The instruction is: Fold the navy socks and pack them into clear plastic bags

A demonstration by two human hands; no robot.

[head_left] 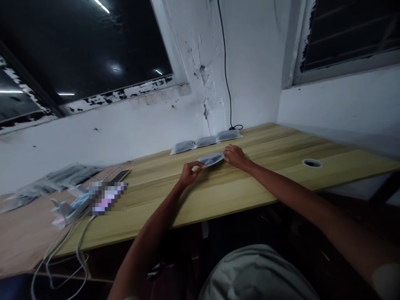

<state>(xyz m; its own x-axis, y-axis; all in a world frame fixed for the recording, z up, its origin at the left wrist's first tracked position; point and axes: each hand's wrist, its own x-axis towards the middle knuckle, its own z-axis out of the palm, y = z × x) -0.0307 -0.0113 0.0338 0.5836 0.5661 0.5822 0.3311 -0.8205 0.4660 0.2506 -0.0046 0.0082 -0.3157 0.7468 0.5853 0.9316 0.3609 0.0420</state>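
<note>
Between my two hands is a flat, translucent whitish pouch [211,158] with something dark inside that I cannot make out. My left hand [190,172] pinches its left end between thumb and fingers. At the right end my right hand [233,156] is closed on the pouch's edge, its fingertips partly hidden. The pouch is just over the wooden table [265,146]; whether it touches the surface I cannot tell. Behind it, near the wall, lies a row of similar pouches: a left one [183,146], a middle one [206,141] and a right one [229,135].
More flat pouches [59,179] are piled at the left by the wall. Nearer are a power strip [73,208] with white cables [79,241], a dark phone [120,177] and a blurred-out lit screen [108,200]. A black cable [225,62] hangs down the wall. A round hole [312,163] pierces the table's right side.
</note>
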